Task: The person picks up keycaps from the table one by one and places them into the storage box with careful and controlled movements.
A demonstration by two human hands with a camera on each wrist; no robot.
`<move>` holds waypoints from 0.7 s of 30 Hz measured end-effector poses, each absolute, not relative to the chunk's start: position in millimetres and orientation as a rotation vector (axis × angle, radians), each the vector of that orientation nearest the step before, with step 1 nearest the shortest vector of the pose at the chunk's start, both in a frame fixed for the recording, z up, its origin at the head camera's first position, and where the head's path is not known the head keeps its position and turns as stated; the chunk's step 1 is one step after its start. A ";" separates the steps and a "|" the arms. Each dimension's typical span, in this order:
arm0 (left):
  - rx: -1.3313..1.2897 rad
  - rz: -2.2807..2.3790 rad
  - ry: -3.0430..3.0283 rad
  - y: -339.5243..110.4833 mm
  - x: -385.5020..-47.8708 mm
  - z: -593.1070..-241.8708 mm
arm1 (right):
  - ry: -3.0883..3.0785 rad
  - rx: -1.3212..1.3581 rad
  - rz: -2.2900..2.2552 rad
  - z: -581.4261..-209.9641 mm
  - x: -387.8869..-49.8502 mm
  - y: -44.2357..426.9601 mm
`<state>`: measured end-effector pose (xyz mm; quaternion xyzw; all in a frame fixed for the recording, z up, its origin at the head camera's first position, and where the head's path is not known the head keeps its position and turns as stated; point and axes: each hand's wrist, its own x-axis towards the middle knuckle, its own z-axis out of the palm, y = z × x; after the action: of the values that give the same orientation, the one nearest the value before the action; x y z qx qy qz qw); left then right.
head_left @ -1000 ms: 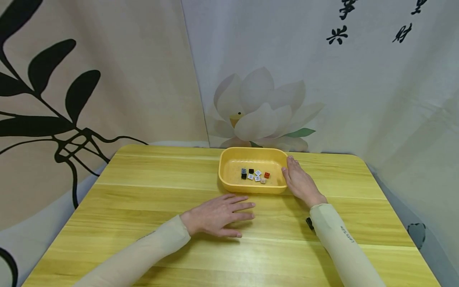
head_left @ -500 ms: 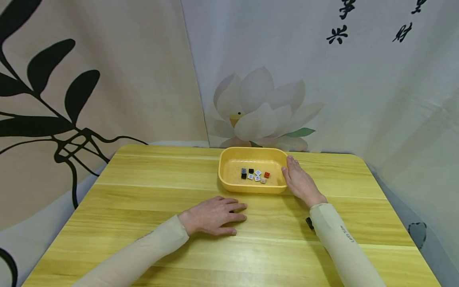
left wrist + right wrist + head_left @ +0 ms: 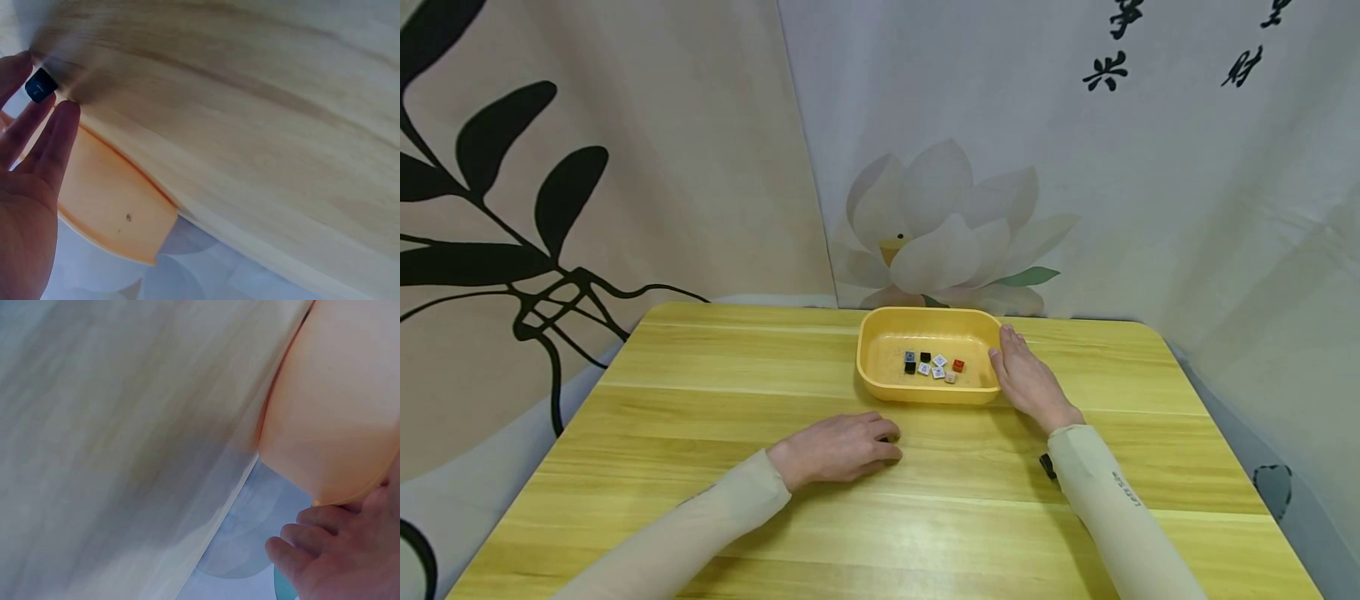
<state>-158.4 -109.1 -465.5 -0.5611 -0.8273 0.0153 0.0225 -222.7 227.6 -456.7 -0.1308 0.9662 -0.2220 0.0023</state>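
A small black cube with a pale mark (image 3: pixel 40 85) sits between the thumb and fingertips of my left hand (image 3: pixel 842 447), which pinches it low over the table. In the head view, those curled fingers mostly hide it. Ahead stands a yellow tray (image 3: pixel 880 323) holding several small cubes in black, blue-grey, white, red and beige, among them a red cube (image 3: pixel 958 366). My right hand (image 3: pixel 1033 383) lies against the tray's right end, fingers straight along the outside and thumb by the rim. The right wrist view shows its fingers (image 3: pixel 290 556) beside the tray's wall.
The wooden table (image 3: pixel 737 367) ends just behind the tray. A curtain (image 3: pixel 722 167) printed with leaves, a lotus and characters hangs beyond that edge. A black object (image 3: pixel 1048 467) shows at the right wrist.
My left hand has drawn back slightly to the left, away from the tray. Its spread fingers have curled in around the black cube. The right hand and tray have stayed put.
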 end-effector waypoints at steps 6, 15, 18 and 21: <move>-1.723 0.043 -2.547 -113.2 -158.5 -466.2 | 3.018 -0.402 -0.697 -456.2 -222.5 227.9; -1.710 0.052 -2.458 -119.6 -158.4 -467.7 | 3.026 -0.405 -0.685 -456.6 -222.3 227.5; -1.712 0.046 -2.431 -121.2 -158.4 -467.4 | 3.030 -0.409 -0.687 -456.3 -221.7 227.3; -1.715 0.039 -2.401 -122.7 -158.1 -466.1 | 3.031 -0.414 -0.685 -456.2 -221.8 227.5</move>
<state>-158.1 -122.7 -466.1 -0.5784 -0.8101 0.0130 0.0952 -221.8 227.5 -456.2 -0.1319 0.9669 -0.2186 0.0031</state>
